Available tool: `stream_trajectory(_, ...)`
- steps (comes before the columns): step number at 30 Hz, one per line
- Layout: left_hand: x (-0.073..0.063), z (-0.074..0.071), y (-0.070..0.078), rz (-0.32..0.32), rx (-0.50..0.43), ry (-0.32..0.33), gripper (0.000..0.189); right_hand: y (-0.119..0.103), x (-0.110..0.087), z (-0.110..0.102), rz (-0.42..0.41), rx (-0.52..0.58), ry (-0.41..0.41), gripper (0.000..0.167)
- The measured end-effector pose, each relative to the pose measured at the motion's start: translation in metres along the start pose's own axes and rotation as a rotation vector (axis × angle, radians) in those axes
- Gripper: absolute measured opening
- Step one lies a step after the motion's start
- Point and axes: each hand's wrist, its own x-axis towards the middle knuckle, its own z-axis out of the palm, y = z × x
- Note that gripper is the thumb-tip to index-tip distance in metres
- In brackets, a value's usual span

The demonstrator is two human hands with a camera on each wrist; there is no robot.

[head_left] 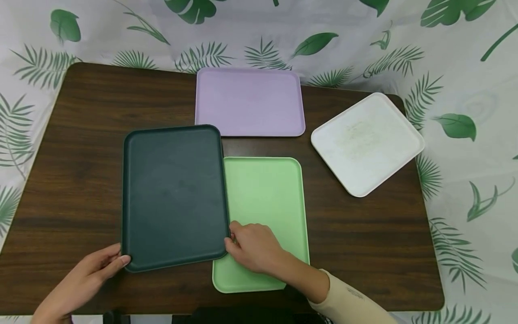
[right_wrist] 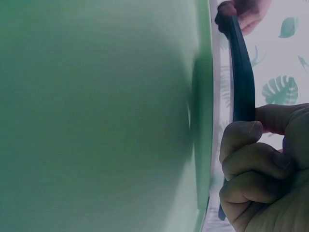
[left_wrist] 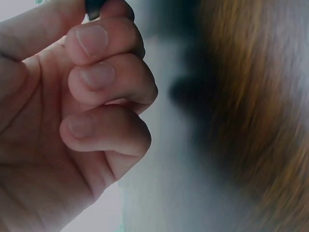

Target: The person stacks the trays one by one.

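Both hands hold a dark green rectangular tray (head_left: 176, 193) by its near end. The left hand (head_left: 82, 279) pinches its near left corner, thumb on top of the rim. On the near right side the right hand (head_left: 259, 247) grips the edge with curled fingers. The dark tray overlaps the left side of a light green tray (head_left: 267, 198), which lies on the table under the right hand. In the right wrist view the dark tray (right_wrist: 243, 72) shows edge-on, raised above the light green tray (right_wrist: 96, 116). Only a small dark corner of it (left_wrist: 93, 8) appears in the left wrist view.
A lilac tray (head_left: 248, 101) lies at the table's back edge, just beyond the dark tray. To the right a white tray (head_left: 366, 144) lies at an angle near the table's right edge. The brown wooden table (head_left: 81, 180) is bordered by a leaf-patterned cloth (head_left: 465, 157).
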Motion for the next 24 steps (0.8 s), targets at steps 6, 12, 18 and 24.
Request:
stream_trajectory(6,0.006,0.008,0.011,0.084,-0.032,-0.024,0.038,0.01,-0.014,-0.003,0.035,0.039,0.001,0.025)
stream_trajectory(12,0.011,0.014,0.018,0.162,-0.099,-0.064,0.029,0.021,-0.025,-0.001,0.069,0.06,0.019,0.026)
stream_trajectory(18,0.015,0.023,0.024,0.196,-0.131,-0.049,0.034,0.03,-0.036,0.0,0.089,0.102,0.029,0.028)
stream_trajectory(24,0.018,0.03,0.029,0.297,-0.117,-0.03,0.031,0.036,-0.046,0.0,0.083,0.119,0.053,0.029)
